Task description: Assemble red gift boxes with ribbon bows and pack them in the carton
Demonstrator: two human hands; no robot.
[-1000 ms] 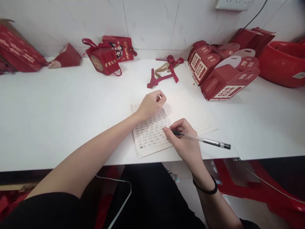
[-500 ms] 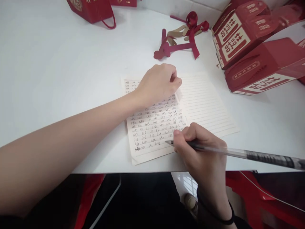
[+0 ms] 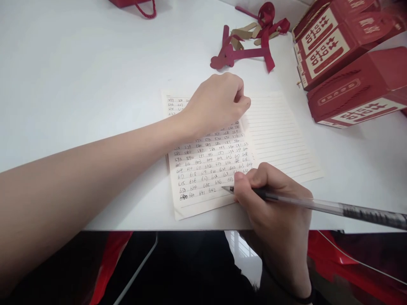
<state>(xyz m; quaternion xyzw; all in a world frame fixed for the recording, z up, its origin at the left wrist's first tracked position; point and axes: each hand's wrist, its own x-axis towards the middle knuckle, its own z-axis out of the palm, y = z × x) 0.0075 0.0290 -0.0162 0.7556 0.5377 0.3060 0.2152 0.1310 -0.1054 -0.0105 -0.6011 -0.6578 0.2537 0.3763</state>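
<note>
A lined notebook (image 3: 280, 135) lies open on the white table (image 3: 79, 84), its left page filled with rows of handwritten numbers. My left hand (image 3: 218, 101) rests as a loose fist on the top of that page, holding nothing I can see. My right hand (image 3: 273, 203) grips a clear pen (image 3: 333, 207), whose tip touches the lower part of the written page next to the last row of numbers. A black band circles my right wrist.
Red gift boxes (image 3: 349, 59) with white labels stand at the right. Red and tan ribbon pieces (image 3: 248, 38) lie behind the notebook. A red bag's handle (image 3: 146, 8) shows at the top edge. Red plastic furniture (image 3: 356, 262) sits below the table's front edge.
The view has drawn closer and lower over the notebook. My right hand with the pen has shifted to the bottom row of numbers. My left fist stays on the page.
</note>
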